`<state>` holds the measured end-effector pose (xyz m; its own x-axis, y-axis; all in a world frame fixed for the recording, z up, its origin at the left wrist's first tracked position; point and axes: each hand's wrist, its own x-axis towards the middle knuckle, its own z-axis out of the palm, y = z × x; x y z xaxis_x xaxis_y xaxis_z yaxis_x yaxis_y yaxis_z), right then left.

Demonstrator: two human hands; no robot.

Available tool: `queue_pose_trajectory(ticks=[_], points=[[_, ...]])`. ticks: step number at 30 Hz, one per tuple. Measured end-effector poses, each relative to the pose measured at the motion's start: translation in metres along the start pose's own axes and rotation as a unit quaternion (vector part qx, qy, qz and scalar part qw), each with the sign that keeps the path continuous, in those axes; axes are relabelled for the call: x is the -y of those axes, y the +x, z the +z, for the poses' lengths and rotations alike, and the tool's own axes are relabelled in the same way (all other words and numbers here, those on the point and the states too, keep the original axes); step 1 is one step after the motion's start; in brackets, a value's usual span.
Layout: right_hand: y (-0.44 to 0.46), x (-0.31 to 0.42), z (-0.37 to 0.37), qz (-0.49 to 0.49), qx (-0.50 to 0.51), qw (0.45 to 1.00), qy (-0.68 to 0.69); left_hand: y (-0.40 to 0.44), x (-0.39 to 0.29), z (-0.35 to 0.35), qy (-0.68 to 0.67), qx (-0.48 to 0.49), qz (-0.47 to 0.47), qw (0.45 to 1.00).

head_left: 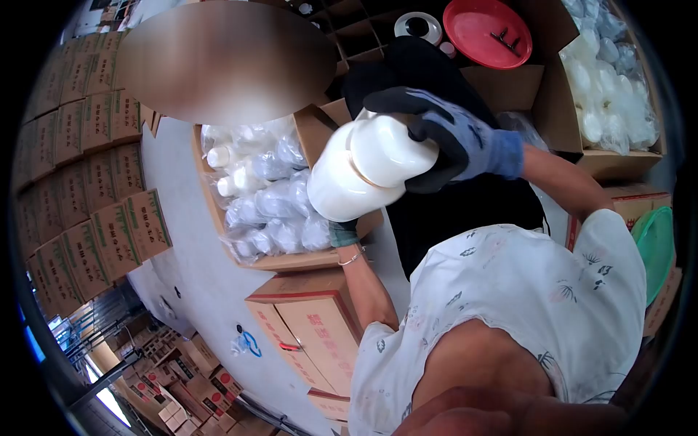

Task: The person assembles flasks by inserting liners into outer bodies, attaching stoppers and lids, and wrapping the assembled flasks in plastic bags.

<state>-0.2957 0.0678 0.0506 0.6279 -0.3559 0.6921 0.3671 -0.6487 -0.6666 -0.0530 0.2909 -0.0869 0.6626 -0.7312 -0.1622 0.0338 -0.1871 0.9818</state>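
A glossy white bottle-shaped container (345, 178) with a wide white cap (385, 151) is tilted in front of my body. My right hand (443, 142), in a blue-grey glove with black fingers, is wrapped round the cap end. My left hand (343, 232), in a dark green glove, is at the container's lower end. Its fingers are hidden behind the container. Beyond my left hand stands an open carton (291, 261) holding several white items in clear plastic bags (265, 196).
Another open carton (618, 163) with bagged white items stands at right. A red basin (476, 36) holds small black parts beside a white round dish (407, 18). A closed carton (320, 327), a green basin (654, 251) and stacked cartons (87, 167) stand around.
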Motion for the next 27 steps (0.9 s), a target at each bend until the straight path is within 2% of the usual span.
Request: queue_pose_trajectory(ticks=[1,3,5,6,8,11,12,14,16,17,19,20,21,22,23,24,25,26,27], points=[[0.004,-0.008,0.009,-0.027,-0.021,0.998,0.046,-0.002,0.001,-0.002,0.003,0.0,0.0,1.0],[0.009,0.003,-0.004,0.162,-0.032,0.986,-0.026,-0.002,0.003,-0.003,0.004,-0.002,0.001,1.0],[0.018,0.002,-0.016,0.403,-0.018,0.915,0.026,0.002,0.002,-0.009,0.005,-0.005,0.007,1.0],[0.007,-0.019,-0.013,0.378,-0.043,0.924,0.04,0.006,0.001,-0.01,0.009,-0.003,0.01,1.0],[-0.004,-0.027,-0.02,0.375,-0.03,0.925,0.046,0.013,-0.001,-0.016,0.016,-0.001,0.019,1.0],[-0.017,-0.029,-0.027,0.215,0.036,0.976,0.017,0.032,-0.003,-0.045,0.049,0.004,0.032,0.998],[-0.015,-0.026,-0.026,0.259,0.035,0.963,0.064,0.042,-0.002,-0.058,0.071,0.012,0.042,0.997],[-0.013,-0.003,-0.023,0.398,0.03,0.9,0.175,0.076,-0.002,-0.099,0.14,0.049,0.085,0.985],[-0.005,0.021,-0.027,0.561,0.029,0.774,0.292,0.128,-0.016,-0.144,0.251,0.115,0.166,0.947],[-0.01,0.018,-0.024,0.58,0.079,0.719,0.375,0.149,-0.035,-0.152,0.307,0.153,0.214,0.915],[-0.012,0.02,-0.019,0.655,0.176,0.678,0.283,0.146,-0.136,-0.079,0.442,0.231,0.294,0.815],[-0.011,0.009,-0.023,0.589,0.263,0.745,0.169,0.128,-0.19,-0.022,0.402,0.306,0.3,0.809],[-0.009,-0.009,-0.031,0.506,0.344,0.789,0.053,0.114,-0.218,0.029,0.411,0.348,0.306,0.785],[-0.004,-0.027,-0.041,0.409,0.416,0.81,-0.062,0.099,-0.231,0.066,0.413,0.37,0.273,0.787],[0.013,-0.04,-0.055,0.405,0.399,0.822,-0.039,0.112,-0.197,0.08,0.454,0.369,0.368,0.723],[0.014,-0.063,-0.066,0.377,0.308,0.851,-0.198,0.103,-0.191,0.109,0.483,0.388,0.336,0.709],[0.028,-0.082,-0.072,0.387,0.233,0.866,-0.212,0.099,-0.168,0.133,0.543,0.405,0.33,0.657],[0.043,-0.102,-0.079,0.393,0.155,0.879,-0.221,0.098,-0.152,0.149,0.58,0.417,0.28,0.642],[0.033,-0.157,-0.08,0.336,0.159,0.898,-0.237,0.098,-0.15,0.147,0.502,0.393,0.385,0.667]])
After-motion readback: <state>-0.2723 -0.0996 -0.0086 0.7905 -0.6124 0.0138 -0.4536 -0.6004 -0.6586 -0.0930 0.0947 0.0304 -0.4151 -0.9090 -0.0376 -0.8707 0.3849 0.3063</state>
